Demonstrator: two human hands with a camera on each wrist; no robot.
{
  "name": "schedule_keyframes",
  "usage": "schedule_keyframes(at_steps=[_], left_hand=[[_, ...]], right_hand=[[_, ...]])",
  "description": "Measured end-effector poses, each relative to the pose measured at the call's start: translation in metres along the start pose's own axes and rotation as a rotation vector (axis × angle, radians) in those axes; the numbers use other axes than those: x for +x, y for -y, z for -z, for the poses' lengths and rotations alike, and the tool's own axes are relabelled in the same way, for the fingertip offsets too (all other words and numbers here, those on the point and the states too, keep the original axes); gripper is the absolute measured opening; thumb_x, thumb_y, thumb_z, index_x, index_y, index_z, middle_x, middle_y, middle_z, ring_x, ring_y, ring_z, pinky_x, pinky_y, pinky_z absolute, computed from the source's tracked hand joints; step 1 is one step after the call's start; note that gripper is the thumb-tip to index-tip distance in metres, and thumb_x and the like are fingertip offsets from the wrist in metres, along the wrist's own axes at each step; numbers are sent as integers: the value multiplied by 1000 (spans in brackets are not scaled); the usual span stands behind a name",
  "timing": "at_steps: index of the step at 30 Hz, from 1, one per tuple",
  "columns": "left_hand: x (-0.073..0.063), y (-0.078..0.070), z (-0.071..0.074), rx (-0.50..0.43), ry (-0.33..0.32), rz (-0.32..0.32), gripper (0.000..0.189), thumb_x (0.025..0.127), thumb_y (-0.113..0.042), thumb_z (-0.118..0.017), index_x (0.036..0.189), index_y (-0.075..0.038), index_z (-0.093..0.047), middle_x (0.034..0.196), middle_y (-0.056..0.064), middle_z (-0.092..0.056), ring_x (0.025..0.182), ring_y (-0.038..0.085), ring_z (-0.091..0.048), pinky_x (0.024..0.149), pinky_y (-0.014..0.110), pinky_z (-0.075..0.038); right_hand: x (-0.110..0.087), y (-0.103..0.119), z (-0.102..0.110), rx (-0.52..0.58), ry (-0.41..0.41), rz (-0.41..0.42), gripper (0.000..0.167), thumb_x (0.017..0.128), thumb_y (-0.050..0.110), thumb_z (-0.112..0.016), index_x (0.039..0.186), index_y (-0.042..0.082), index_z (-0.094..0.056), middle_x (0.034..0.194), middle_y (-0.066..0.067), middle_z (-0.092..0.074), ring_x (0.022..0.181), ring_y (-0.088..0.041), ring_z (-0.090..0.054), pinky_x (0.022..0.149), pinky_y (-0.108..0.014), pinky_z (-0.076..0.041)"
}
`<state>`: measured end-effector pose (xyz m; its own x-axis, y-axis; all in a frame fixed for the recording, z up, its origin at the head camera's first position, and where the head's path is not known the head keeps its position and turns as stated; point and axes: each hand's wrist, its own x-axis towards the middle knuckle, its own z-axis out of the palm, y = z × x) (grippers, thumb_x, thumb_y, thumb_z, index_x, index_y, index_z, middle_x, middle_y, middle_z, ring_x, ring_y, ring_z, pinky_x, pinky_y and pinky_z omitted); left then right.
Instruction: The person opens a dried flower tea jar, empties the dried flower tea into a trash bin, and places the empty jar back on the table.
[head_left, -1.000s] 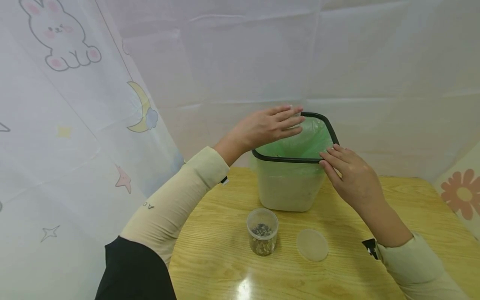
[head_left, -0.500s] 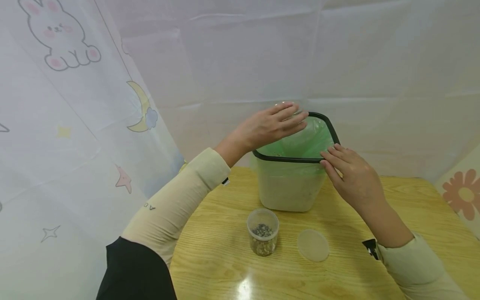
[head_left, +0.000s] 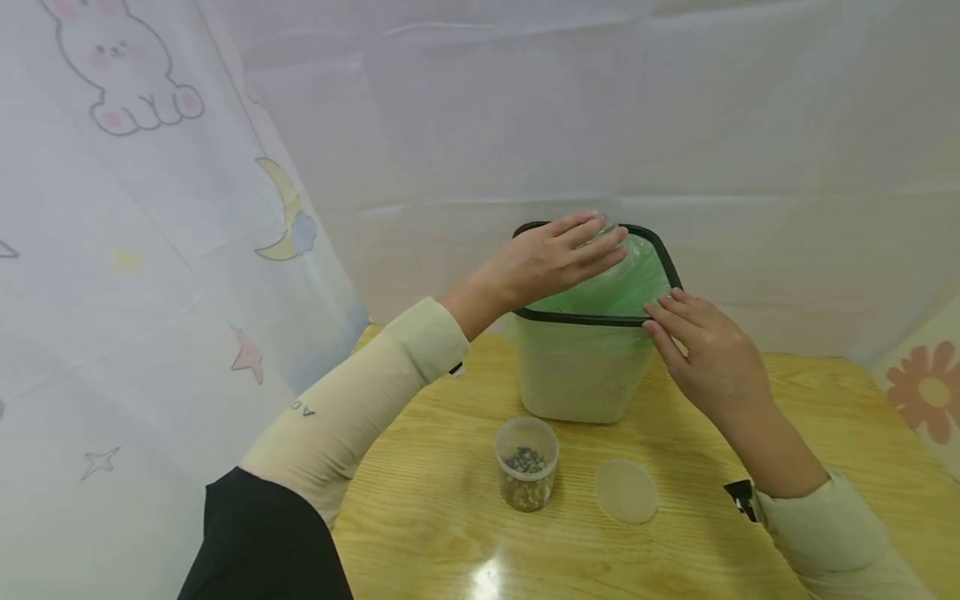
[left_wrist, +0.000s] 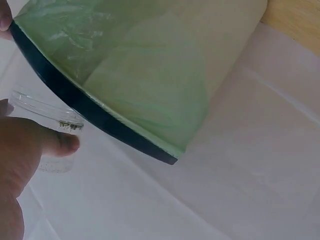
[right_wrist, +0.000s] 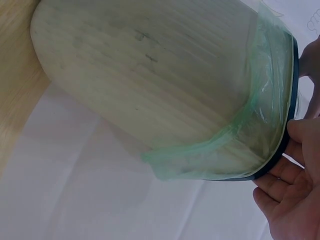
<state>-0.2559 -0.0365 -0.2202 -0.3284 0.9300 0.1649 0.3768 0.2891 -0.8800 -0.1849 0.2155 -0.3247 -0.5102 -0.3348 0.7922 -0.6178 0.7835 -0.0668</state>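
Observation:
A pale trash bin point(head_left: 577, 383) with a black rim and a green bag liner point(head_left: 641, 271) stands on the table. Over its opening my left hand point(head_left: 551, 262) holds a clear plastic jar point(left_wrist: 47, 111), mostly hidden by the fingers in the head view. Small dark bits show near the jar's mouth in the left wrist view. At the bin's near right corner, my right hand point(head_left: 712, 358) grips the rim, thumb and fingers on either side of it. In front stands a second clear jar point(head_left: 527, 487) without a lid, partly filled with grey-brown gravel-like bits.
A round translucent lid point(head_left: 626, 492) lies flat on the wooden table point(head_left: 420, 467), right of the standing jar. A pale printed sheet point(head_left: 450, 125) hangs close behind the bin and along the left side.
My left hand has shifted a little to the right over the bin, carrying the jar. The right hand stays on the rim, and the standing jar and lid have not moved.

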Motion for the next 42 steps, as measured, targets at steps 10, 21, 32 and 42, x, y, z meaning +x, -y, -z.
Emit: schedule_keyframes(at_steps=[10, 21, 32, 42], left_hand=[[-6, 3, 4, -210, 71, 140, 62, 105, -3, -52, 161, -14, -29, 164, 7, -32, 147, 27, -36, 125, 38, -20], [-27, 4, -8, -568, 139, 340, 88, 93, -31, -75, 161, -9, -25, 163, 11, -32, 150, 25, -30, 126, 38, -13], [-38, 0, -10, -719, 111, 449, 98, 88, -42, -79, 161, -11, -23, 163, 9, -32, 150, 26, -32, 126, 37, -13], [-38, -2, -11, -831, 129, 556, 98, 88, -49, -77, 160, -11, -24, 159, 8, -38, 146, 27, -37, 124, 36, -20]], right_hand=[[-1, -1, 0, -1, 16, -10, 39, 84, 6, -79, 122, 1, -73, 122, -21, -70, 122, -40, -62, 105, -57, -45], [0, -2, -1, 7, 9, 4, 40, 83, 5, -79, 122, 1, -73, 122, -21, -70, 122, -40, -61, 108, -54, -44], [-1, -2, 0, 6, 24, -10, 38, 85, 6, -77, 123, 1, -72, 123, -21, -70, 122, -40, -61, 111, -52, -42], [1, -2, 1, 6, 34, -10, 38, 86, 6, -77, 123, 1, -72, 123, -22, -69, 123, -40, -61, 110, -53, -43]])
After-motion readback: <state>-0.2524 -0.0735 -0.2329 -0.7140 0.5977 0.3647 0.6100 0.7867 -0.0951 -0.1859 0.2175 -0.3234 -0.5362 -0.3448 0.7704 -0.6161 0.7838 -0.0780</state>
